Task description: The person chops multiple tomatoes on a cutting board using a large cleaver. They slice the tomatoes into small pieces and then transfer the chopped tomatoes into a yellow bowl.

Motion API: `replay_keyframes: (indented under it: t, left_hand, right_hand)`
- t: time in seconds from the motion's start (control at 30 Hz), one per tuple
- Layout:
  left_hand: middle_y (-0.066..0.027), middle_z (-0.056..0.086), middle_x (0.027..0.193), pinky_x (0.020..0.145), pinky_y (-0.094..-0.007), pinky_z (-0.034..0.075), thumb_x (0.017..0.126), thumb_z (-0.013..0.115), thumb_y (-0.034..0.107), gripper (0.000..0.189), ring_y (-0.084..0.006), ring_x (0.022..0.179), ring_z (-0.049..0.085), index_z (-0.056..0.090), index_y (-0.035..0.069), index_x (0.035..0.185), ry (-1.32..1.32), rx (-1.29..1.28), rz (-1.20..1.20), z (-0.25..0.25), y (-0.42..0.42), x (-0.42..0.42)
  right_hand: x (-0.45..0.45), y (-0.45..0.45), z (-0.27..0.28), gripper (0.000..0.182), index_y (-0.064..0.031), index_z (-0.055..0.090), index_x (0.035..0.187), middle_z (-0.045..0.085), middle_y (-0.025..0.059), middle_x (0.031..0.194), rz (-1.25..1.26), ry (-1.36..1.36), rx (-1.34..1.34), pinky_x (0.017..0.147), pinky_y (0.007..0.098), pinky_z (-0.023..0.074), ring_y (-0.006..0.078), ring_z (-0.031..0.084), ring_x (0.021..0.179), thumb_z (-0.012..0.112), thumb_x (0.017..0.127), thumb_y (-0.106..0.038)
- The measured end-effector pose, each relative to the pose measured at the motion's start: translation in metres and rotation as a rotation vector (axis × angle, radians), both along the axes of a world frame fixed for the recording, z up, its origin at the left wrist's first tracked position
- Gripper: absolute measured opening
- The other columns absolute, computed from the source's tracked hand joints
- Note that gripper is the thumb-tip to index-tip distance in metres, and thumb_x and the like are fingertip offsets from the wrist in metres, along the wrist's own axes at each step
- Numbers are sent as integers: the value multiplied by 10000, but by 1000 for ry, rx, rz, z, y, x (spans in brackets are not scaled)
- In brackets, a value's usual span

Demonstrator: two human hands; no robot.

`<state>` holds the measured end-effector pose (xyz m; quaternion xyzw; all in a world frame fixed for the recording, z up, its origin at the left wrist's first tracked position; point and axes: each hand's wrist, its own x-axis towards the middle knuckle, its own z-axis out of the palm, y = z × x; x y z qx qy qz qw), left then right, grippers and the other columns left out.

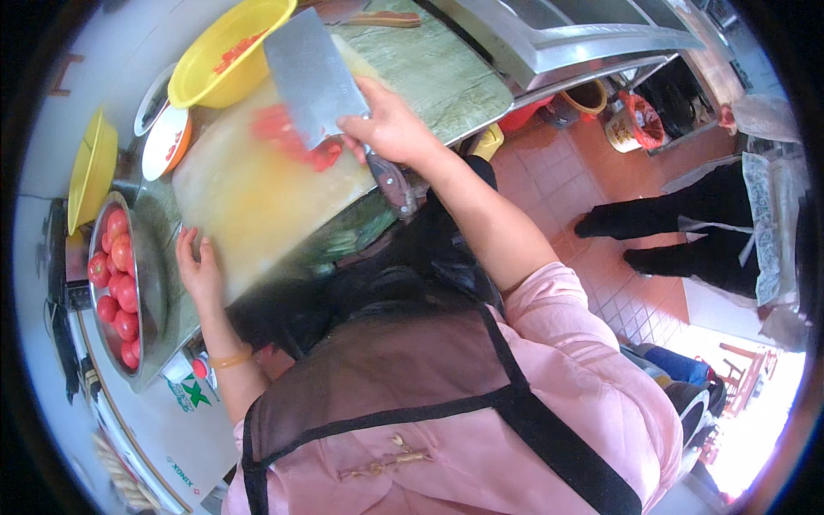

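My right hand (385, 125) grips a cleaver (312, 74) where the broad steel blade meets the dark handle. Beneath and beside the blade, chopped tomato (286, 138) lies on a pale cutting board (248, 206), partly covered by the steel and blurred. My left hand (201, 267) rests at the board's left edge with fingers apart and nothing in it. To its left stands a metal bowl (149, 277) of whole tomatoes (120, 293). Beyond the board, a yellow basin (193, 80) contains more chopped tomato (239, 51).
An orange-and-white bowl (154, 145) with red bits sits beside the yellow basin. Another yellow basin (96, 170) leans at far left. A wooden-handled knife (380, 19) lies at the back of the counter. At right, a person (695, 219) stands on the tiled floor near a lined bucket (627, 132).
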<state>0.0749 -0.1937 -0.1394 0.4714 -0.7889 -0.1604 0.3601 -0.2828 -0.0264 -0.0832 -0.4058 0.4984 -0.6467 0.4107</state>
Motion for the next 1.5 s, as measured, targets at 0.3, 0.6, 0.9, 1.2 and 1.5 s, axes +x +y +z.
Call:
replay_keyframes:
  t: [0.3,0.6,0.9,1.2,1.5]
  left_hand:
    - [-166,463,1324,1045,-352,317,894,559,144,305,-269,1237,435,564,-18,1152,14,36,-40,-9,-17,9]
    - [-162,470,1322,1039,-348,324,913,540,164,341,-262,1227,442,537,-42,1184,-20,22,-56,-9,-15,9]
    - [-166,486,1299,1043,-353,319,916,526,144,341,-266,1204,453,526,-56,1192,59,139,-51,-9,-18,12]
    - [-165,469,1321,1028,-350,340,913,512,110,320,-269,1209,453,527,-47,1191,-93,41,-84,-4,-17,6]
    - [-153,459,1328,1040,-356,334,854,551,79,351,-268,1234,430,526,-17,1191,-56,83,79,11,4,18]
  right_hand:
    - [-6,-7,-9,502,29,365,1251,569,96,619,-75,-6,-176,447,320,486,175,572,480,525,776,-7]
    - [-5,3,0,509,17,379,1257,589,101,690,-69,-4,-87,487,323,506,171,588,542,529,772,-24]
    - [-1,-3,-12,527,20,365,1280,618,116,808,-28,-48,-106,512,305,506,168,610,608,537,788,-58]
    - [-9,1,-8,531,-15,373,1294,614,118,838,-3,-104,-68,526,309,507,163,606,623,549,795,-65]
    - [10,-26,-20,574,-17,365,1317,643,126,886,-102,167,197,629,344,518,182,624,723,608,826,-187]
